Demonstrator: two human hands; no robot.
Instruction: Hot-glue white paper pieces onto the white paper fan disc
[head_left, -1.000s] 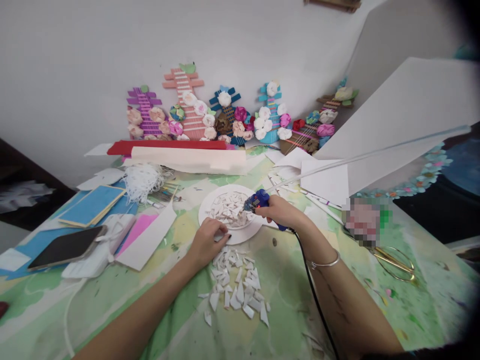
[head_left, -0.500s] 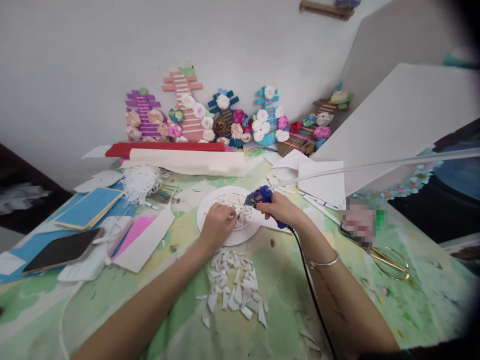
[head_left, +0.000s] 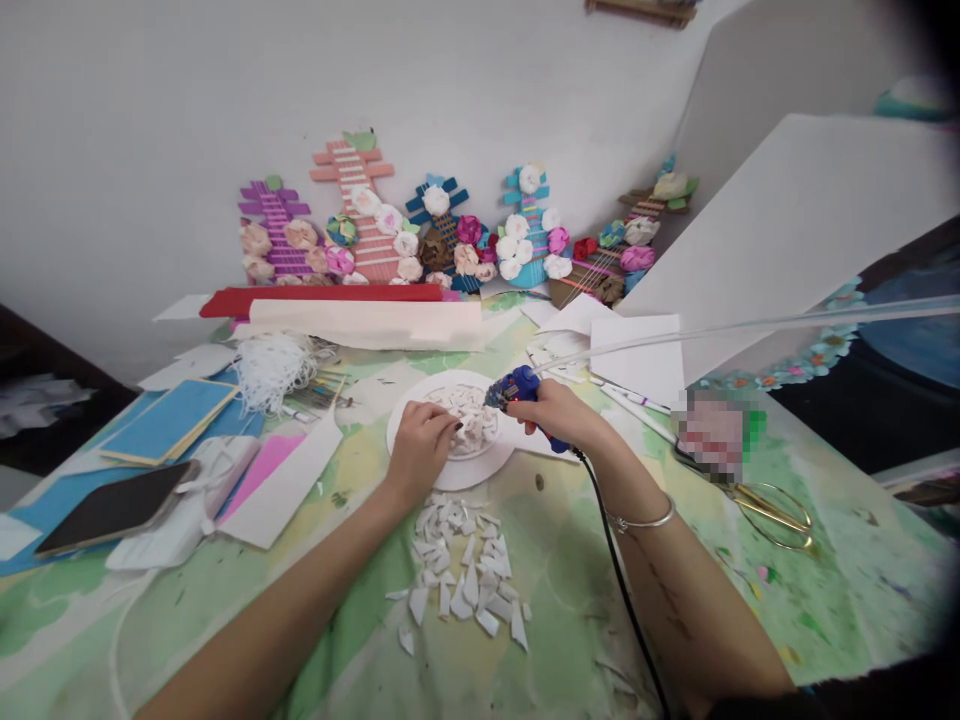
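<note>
My right hand is wrapped round a blue glue gun; a long clear glue stick runs out of its back to the right and a black cord hangs below. The nozzle points left over a white round base covered in small white chips. On the base's left side rests my left hand, fingers bent and pressed together over the chips; anything pinched there is too small to make out. A loose heap of cut white pieces lies on the table just in front of the base.
Left on the table are a phone, a white power strip, blue sheets and tangled white string. Gold-handled scissors lie at right. Paper rolls and flower-trimmed guitar-shaped crafts stand along the wall.
My left hand has shifted slightly over the chips, its fingers lifting a little. The glue gun stays nearly in place over the base. The whole view has moved slightly.
</note>
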